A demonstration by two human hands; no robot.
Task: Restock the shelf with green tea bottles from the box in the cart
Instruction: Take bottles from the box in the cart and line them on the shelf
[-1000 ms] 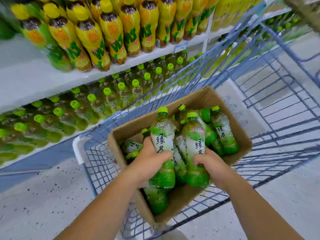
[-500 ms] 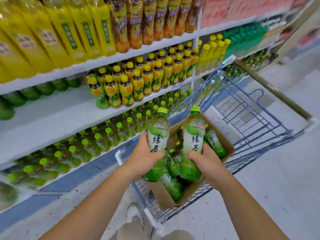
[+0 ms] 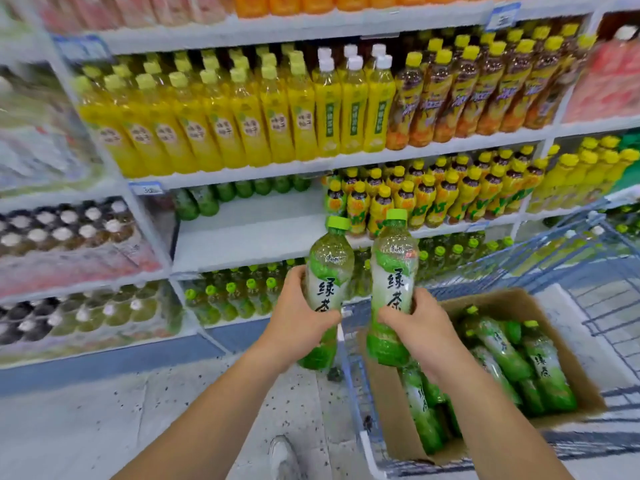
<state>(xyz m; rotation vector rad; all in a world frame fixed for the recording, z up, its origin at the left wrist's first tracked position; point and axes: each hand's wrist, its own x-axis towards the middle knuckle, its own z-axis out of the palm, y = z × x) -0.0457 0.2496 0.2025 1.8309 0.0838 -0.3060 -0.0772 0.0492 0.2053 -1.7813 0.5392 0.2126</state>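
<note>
Left hand: my left hand is wrapped round the middle of the first green tea bottle, thumb across the label, cap up.
Right hand: my right hand grips the second green tea bottle the same way, upright, just beside the first. I cannot tell whether the two bottles touch.
Bottles in hand: both are raised up and left of the box. The first is past its left edge, the second over its near-left corner.
Box: open-topped brown cardboard, sitting in the cart. The spare bottles lie on their sides inside it.
Shelf: the white shelf stands beyond and left of the box, with a bare stretch of board and a few green bottles at the back.
Shelf neighbours: yellow-capped bottles stand straight beyond the box, right of the bare stretch.
Floor: the speckled floor lies left of the box, my shoe tip at its near-left.
</note>
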